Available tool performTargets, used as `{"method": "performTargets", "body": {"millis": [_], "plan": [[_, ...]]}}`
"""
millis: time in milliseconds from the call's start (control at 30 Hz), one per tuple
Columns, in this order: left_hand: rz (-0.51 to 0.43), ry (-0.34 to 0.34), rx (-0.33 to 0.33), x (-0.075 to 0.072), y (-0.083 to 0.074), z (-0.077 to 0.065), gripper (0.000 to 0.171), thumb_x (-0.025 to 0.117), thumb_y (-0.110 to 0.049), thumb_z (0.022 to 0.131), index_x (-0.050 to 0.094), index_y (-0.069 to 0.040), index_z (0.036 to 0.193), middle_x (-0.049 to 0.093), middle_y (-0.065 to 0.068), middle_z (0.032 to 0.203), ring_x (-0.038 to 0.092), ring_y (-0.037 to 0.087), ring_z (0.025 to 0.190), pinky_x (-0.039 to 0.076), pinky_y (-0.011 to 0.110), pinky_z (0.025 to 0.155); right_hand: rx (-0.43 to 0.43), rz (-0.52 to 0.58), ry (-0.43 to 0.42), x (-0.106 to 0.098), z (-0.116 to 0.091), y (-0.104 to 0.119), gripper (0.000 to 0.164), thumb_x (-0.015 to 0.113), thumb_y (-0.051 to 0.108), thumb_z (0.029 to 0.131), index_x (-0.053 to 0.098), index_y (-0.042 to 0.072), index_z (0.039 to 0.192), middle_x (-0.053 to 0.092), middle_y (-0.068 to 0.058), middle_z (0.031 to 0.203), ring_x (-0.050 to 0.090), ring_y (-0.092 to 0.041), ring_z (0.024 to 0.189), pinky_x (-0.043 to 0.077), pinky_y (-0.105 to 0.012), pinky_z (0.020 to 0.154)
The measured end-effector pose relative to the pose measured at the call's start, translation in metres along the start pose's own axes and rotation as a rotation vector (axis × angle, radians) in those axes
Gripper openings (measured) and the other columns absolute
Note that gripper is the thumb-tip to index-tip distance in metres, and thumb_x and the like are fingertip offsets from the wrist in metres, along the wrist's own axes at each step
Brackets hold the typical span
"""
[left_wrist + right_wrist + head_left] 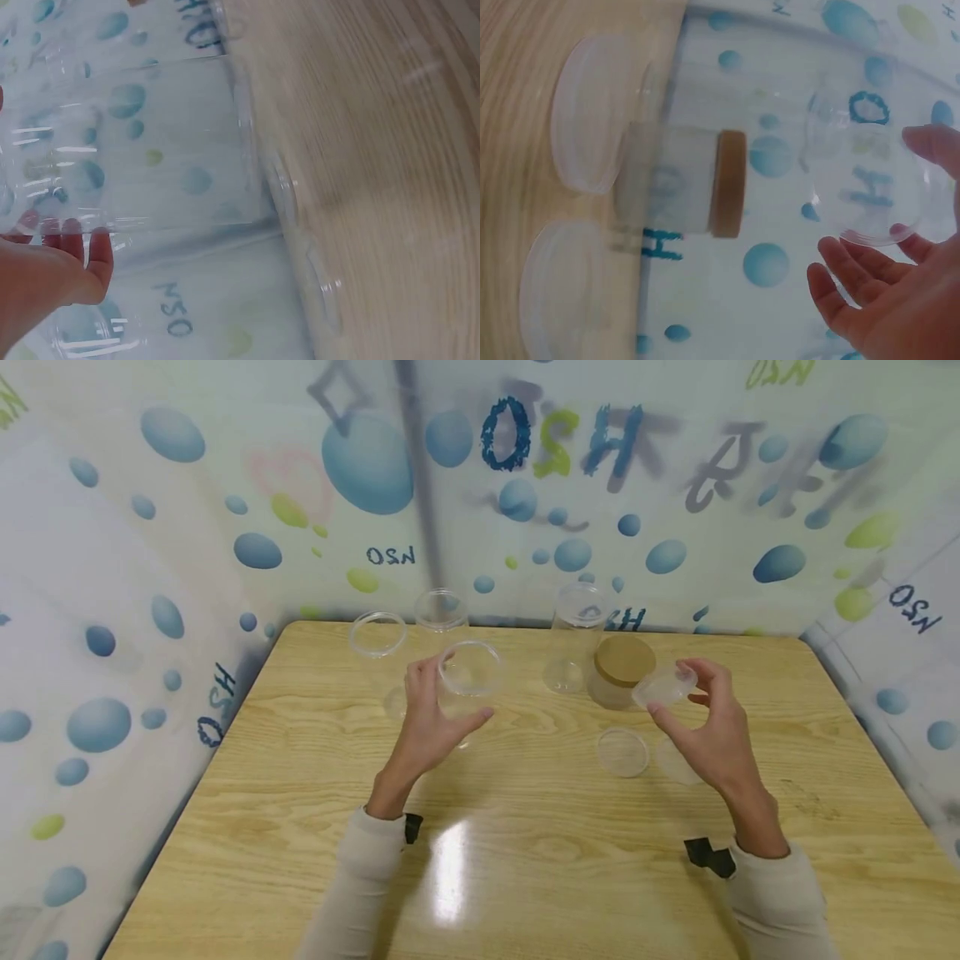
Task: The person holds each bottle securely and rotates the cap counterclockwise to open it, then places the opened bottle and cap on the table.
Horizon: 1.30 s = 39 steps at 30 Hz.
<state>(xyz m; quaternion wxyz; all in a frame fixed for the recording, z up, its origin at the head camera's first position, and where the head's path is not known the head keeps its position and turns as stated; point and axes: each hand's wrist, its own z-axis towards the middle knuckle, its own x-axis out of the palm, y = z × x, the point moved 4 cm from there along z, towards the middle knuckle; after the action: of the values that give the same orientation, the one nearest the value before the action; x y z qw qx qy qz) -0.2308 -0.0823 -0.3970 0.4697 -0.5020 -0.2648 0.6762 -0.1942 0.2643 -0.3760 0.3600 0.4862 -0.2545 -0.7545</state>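
Note:
My left hand [431, 718] grips a tall clear plastic jar [172, 150] around its side near the rim, thumb on one side and fingers on the other. The jar is upright, its open round rim [471, 668] facing up. My right hand [712, 727] pinches a clear round lid [664, 687] by its edge between thumb and fingers, tilted in the air. In the right wrist view the lid [870, 184] is see-through against the wall. Just left of the right hand stands a short jar with a brown lid [625, 662].
Two translucent lids, one disc [624, 752] and another [677, 763], lie on the table [555, 860] below the right hand. Behind the left hand stand two clear jars [378, 635]; a tall clear jar [573, 639] is beside the brown-lidded one. A patterned wall [300, 577] bounds the back.

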Motion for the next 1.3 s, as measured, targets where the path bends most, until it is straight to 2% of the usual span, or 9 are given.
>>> {"method": "performTargets", "body": {"millis": [200, 300, 433, 600, 833, 933, 1033, 1200, 1300], "plan": [[-0.003, -0.003, -0.084, -0.014, 0.012, -0.004, 0.09, 0.087, -0.016, 0.075, 0.036, -0.01, 0.148, 0.035, 0.019, 0.132, 0.038, 0.034, 0.122, 0.037, 0.058, 0.105, 0.109, -0.032, 0.09, 0.0, 0.001, -0.023, 0.07, 0.072, 0.019, 0.091, 0.03, -0.001, 0.144, 0.044, -0.022, 0.146, 0.044, -0.046, 0.129, 0.039, -0.055, 0.095], [0.003, 0.019, -0.108, -0.018, 0.015, -0.005, 0.089, 0.086, -0.017, 0.077, 0.034, -0.009, 0.149, 0.037, 0.019, 0.133, 0.039, 0.037, 0.126, 0.037, 0.057, 0.107, 0.176, -0.051, 0.135, 0.0, 0.002, -0.035, 0.075, 0.07, 0.025, 0.093, 0.026, -0.001, 0.147, 0.039, -0.024, 0.15, 0.042, -0.051, 0.131, 0.038, -0.063, 0.096], [0.017, 0.021, -0.126, -0.024, 0.02, -0.008, 0.089, 0.085, -0.018, 0.078, 0.033, -0.007, 0.149, 0.039, 0.019, 0.136, 0.04, 0.036, 0.129, 0.037, 0.057, 0.107, 0.247, -0.082, 0.167, -0.001, 0.003, -0.047, 0.079, 0.069, 0.032, 0.094, 0.023, -0.002, 0.148, 0.036, -0.025, 0.153, 0.04, -0.052, 0.132, 0.036, -0.066, 0.099], [0.008, -0.022, -0.153, -0.032, 0.024, -0.012, 0.091, 0.085, -0.014, 0.078, 0.029, -0.002, 0.149, 0.039, 0.024, 0.139, 0.041, 0.036, 0.131, 0.037, 0.055, 0.106, 0.31, -0.105, 0.205, -0.001, 0.003, -0.058, 0.082, 0.067, 0.04, 0.093, 0.024, -0.003, 0.147, 0.034, -0.025, 0.155, 0.038, -0.05, 0.135, 0.035, -0.066, 0.101], [-0.026, -0.085, -0.164, -0.037, 0.021, -0.014, 0.102, 0.085, -0.011, 0.077, 0.018, -0.002, 0.153, 0.035, 0.022, 0.146, 0.037, 0.035, 0.139, 0.034, 0.058, 0.108, 0.382, -0.161, 0.278, 0.007, -0.001, -0.076, 0.085, 0.063, 0.047, 0.094, 0.021, -0.003, 0.149, 0.035, -0.036, 0.148, 0.036, -0.053, 0.135, 0.039, -0.067, 0.096], [0.019, -0.128, -0.134, -0.038, 0.014, -0.015, 0.103, 0.085, -0.015, 0.078, 0.016, 0.001, 0.153, 0.03, 0.023, 0.15, 0.035, 0.036, 0.14, 0.034, 0.057, 0.11, 0.385, -0.178, 0.289, 0.01, -0.002, -0.081, 0.085, 0.063, 0.045, 0.095, 0.021, -0.005, 0.149, 0.036, -0.04, 0.145, 0.036, -0.054, 0.133, 0.039, -0.066, 0.096], [0.121, -0.2, -0.081, -0.039, -0.001, -0.017, 0.101, 0.085, -0.021, 0.079, 0.019, 0.003, 0.151, 0.032, 0.025, 0.147, 0.037, 0.036, 0.138, 0.034, 0.053, 0.111, 0.384, -0.191, 0.307, 0.012, -0.002, -0.084, 0.088, 0.063, 0.043, 0.095, 0.017, -0.007, 0.15, 0.034, -0.038, 0.148, 0.037, -0.054, 0.132, 0.04, -0.066, 0.096], [0.34, -0.34, 0.093, -0.034, -0.034, -0.019, 0.092, 0.086, -0.029, 0.077, 0.032, 0.005, 0.144, 0.034, 0.026, 0.143, 0.038, 0.04, 0.132, 0.033, 0.056, 0.109, 0.394, -0.208, 0.349, 0.013, -0.002, -0.088, 0.097, 0.062, 0.044, 0.096, 0.005, -0.008, 0.153, 0.027, -0.033, 0.154, 0.037, -0.054, 0.132, 0.041, -0.065, 0.095], [0.41, -0.387, 0.191, -0.024, -0.051, -0.018, 0.079, 0.084, -0.028, 0.079, 0.041, 0.003, 0.137, 0.032, 0.024, 0.144, 0.033, 0.04, 0.133, 0.027, 0.06, 0.104, 0.409, -0.219, 0.378, 0.013, -0.002, -0.089, 0.098, 0.061, 0.046, 0.096, 0.005, -0.009, 0.154, 0.027, -0.033, 0.154, 0.036, -0.054, 0.132, 0.04, -0.065, 0.096]]}}
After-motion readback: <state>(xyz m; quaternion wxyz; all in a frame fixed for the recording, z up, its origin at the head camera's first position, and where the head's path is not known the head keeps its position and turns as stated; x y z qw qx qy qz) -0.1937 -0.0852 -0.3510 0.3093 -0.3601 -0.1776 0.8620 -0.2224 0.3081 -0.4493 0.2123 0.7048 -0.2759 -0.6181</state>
